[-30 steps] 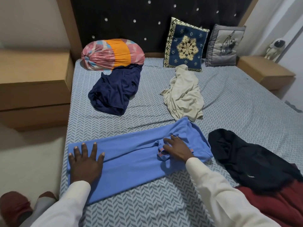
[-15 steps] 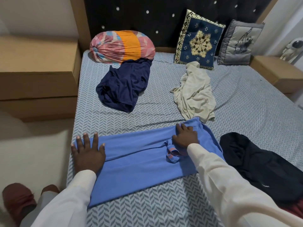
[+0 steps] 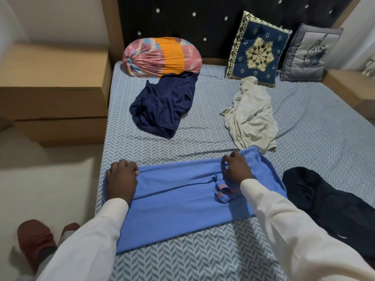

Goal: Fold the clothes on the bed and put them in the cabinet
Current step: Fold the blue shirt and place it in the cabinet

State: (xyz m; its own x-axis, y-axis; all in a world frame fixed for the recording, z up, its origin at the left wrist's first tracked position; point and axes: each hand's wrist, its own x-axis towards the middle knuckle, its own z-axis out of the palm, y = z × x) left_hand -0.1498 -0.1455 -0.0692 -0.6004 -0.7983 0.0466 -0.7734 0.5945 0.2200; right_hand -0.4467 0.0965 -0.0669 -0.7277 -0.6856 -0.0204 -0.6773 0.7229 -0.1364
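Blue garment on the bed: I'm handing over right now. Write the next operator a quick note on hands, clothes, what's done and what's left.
Left hand: fingers curled on the far edge of the blue garment, near its left end.
Right hand: grips the same far edge near its right end.
Done: blue garment lies folded lengthwise as a band across the bed.
Unfolded: navy garment, cream garment, black garment.
Left: finish this fold, fold the other three, put all in the cabinet, which I cannot identify here.
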